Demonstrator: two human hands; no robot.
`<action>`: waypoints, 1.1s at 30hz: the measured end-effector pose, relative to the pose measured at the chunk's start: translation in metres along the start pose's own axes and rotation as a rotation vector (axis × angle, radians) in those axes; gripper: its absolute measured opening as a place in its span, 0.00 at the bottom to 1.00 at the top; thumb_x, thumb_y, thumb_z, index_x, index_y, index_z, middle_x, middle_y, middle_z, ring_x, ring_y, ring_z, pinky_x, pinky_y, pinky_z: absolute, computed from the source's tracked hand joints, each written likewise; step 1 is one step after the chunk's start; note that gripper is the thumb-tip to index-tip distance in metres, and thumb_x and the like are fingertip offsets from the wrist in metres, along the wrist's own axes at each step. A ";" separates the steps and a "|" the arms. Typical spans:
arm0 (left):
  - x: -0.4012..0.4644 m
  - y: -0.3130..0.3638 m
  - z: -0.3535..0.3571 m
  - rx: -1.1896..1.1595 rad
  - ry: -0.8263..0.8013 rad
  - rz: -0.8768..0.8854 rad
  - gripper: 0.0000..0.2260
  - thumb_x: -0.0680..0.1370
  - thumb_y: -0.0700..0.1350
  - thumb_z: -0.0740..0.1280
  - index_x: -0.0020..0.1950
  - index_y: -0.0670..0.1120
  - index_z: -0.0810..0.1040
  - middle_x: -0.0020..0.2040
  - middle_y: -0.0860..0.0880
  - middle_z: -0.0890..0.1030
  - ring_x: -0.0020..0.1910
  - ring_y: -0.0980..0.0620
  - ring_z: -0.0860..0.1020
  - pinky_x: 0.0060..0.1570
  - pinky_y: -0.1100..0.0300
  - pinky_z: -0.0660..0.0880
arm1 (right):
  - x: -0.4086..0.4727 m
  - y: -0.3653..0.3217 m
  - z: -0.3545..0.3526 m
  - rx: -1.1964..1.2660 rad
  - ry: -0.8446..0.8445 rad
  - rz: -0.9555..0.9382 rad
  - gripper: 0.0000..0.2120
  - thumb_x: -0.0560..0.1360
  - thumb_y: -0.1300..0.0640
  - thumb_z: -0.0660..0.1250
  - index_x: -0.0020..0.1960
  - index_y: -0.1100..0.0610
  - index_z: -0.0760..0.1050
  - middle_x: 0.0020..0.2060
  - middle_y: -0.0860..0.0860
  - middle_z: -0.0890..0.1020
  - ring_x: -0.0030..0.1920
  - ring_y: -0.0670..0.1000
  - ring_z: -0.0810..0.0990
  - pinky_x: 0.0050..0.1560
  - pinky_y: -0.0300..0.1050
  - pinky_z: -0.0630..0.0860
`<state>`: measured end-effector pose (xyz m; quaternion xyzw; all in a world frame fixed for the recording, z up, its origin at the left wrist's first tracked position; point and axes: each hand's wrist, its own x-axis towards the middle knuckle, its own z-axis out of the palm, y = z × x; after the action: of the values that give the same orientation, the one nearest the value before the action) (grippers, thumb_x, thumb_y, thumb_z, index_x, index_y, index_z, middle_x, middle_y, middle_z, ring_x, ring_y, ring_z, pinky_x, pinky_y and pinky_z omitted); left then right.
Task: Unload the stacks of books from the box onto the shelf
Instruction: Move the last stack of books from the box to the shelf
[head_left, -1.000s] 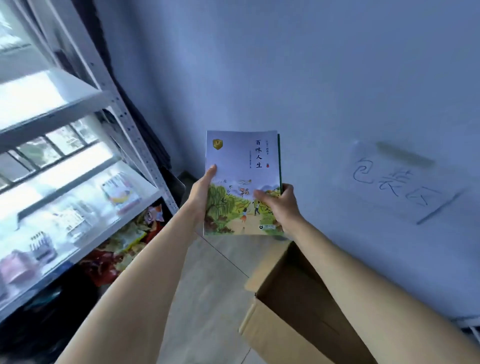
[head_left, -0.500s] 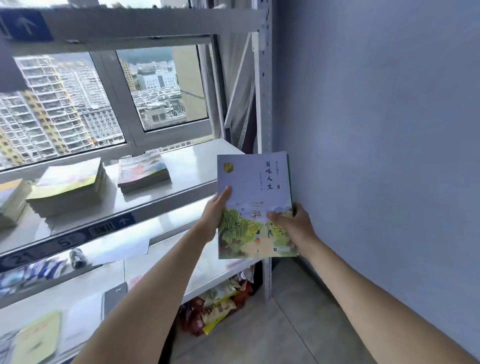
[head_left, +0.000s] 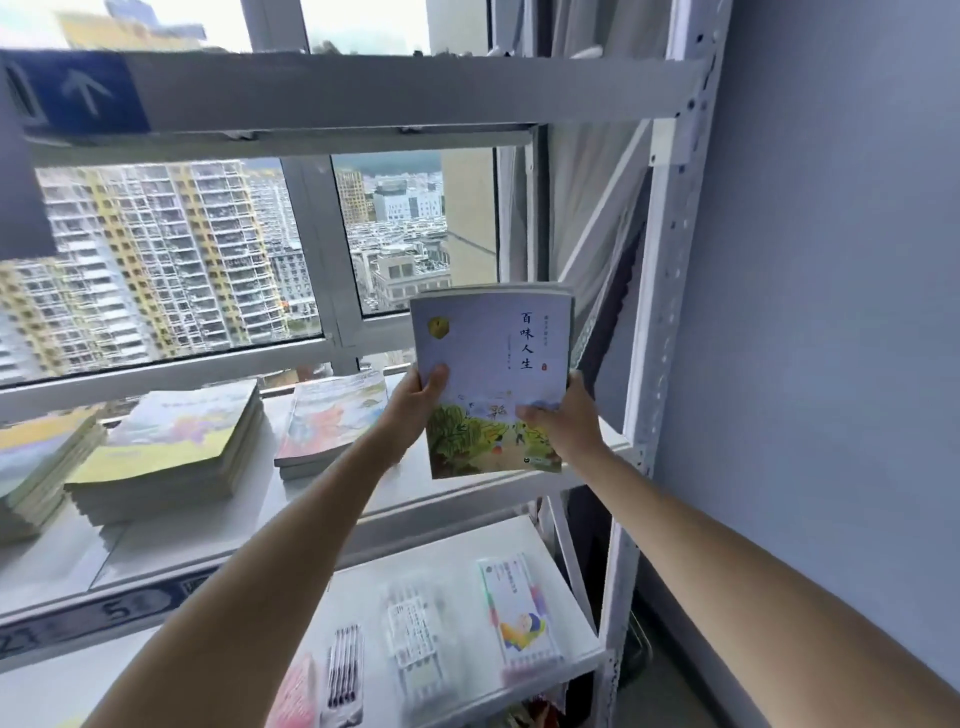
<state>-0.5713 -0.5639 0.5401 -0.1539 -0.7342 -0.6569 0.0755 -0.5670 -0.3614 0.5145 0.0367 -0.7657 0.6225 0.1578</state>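
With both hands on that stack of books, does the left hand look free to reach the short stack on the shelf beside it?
Probably not yet: the left hand grips the held stack, though the short stack lies unobstructed just beside it.

left hand (head_left: 415, 410): arm outstretched, thumb on top, gripping | right hand (head_left: 563, 421): arm outstretched, thumb on top, gripping

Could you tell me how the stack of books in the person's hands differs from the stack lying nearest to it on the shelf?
The held stack is off the shelf, tilted up, gripped by the left hand and right hand; the shelf stack lies flat, untouched. The held stack's cover is pale lilac with a green landscape; the shelf stack's is pinkish-orange. Both are thin paperbacks.
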 end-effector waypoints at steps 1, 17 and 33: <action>0.012 -0.004 -0.003 0.009 0.011 0.022 0.17 0.84 0.40 0.53 0.71 0.34 0.65 0.62 0.42 0.75 0.58 0.47 0.75 0.50 0.70 0.76 | 0.016 0.003 0.005 -0.005 -0.012 -0.009 0.30 0.63 0.64 0.78 0.60 0.62 0.68 0.55 0.56 0.81 0.52 0.56 0.81 0.49 0.45 0.77; 0.074 -0.090 -0.030 0.023 0.108 0.093 0.16 0.74 0.56 0.67 0.61 0.56 0.71 0.56 0.53 0.80 0.55 0.53 0.80 0.52 0.57 0.79 | 0.063 0.097 0.036 0.182 -0.207 0.130 0.21 0.69 0.60 0.75 0.54 0.50 0.68 0.50 0.55 0.79 0.42 0.47 0.84 0.36 0.43 0.81; 0.186 -0.119 -0.065 0.262 -0.047 -0.715 0.36 0.78 0.65 0.55 0.74 0.37 0.64 0.62 0.28 0.74 0.45 0.41 0.81 0.51 0.53 0.78 | 0.192 0.076 0.072 -0.030 -0.248 0.650 0.09 0.65 0.63 0.78 0.36 0.61 0.78 0.33 0.54 0.82 0.36 0.54 0.82 0.49 0.48 0.80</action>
<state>-0.7914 -0.6152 0.4947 0.1080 -0.8209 -0.5386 -0.1561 -0.7823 -0.3871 0.4854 -0.1360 -0.7597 0.6198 -0.1423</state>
